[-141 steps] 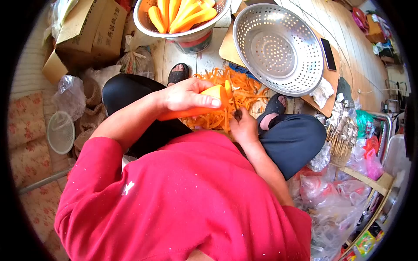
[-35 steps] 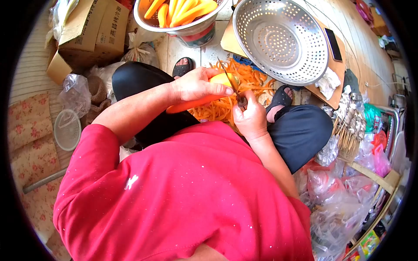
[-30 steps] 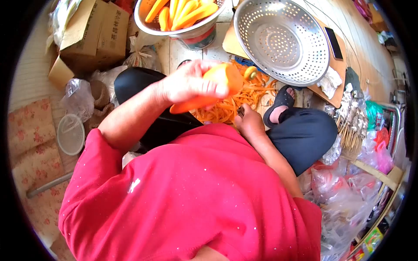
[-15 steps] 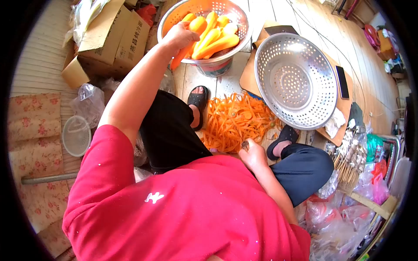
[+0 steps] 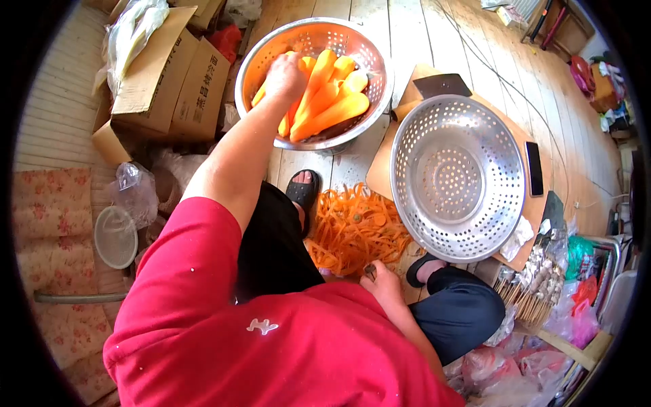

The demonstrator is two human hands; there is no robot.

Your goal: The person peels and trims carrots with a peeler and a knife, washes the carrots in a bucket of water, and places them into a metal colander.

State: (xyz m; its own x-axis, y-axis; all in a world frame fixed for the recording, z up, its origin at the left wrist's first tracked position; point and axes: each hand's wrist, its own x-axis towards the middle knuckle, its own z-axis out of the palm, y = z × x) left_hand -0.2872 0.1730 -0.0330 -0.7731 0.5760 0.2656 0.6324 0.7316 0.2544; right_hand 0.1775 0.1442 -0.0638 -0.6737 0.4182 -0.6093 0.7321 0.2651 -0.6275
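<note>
My left hand (image 5: 285, 79) is down inside a metal colander (image 5: 382, 71) filled with peeled carrots (image 5: 336, 115). Its fingers curl over a carrot and are mostly hidden behind the back of the hand. Low in front of my body, my right hand (image 5: 385, 285) is closed around a small tool (image 5: 369, 272) with a brown end; the rest of the tool is hidden. Just beyond that hand, a heap of orange carrot peelings (image 5: 356, 230) lies on the floor between my feet.
At the right, a second metal colander (image 5: 458, 176) holds nothing and rests over a wooden board (image 5: 420, 78). A phone (image 5: 534, 168) lies at the board's edge. Skewers (image 5: 522, 298) and plastic bags (image 5: 536, 363) are at lower right. A cardboard box (image 5: 169, 88) stands left.
My left hand has moved from the near left rim further into the colander, with the carrot that hung outside the rim. My right hand stays closed on the tool. The view has shifted.
</note>
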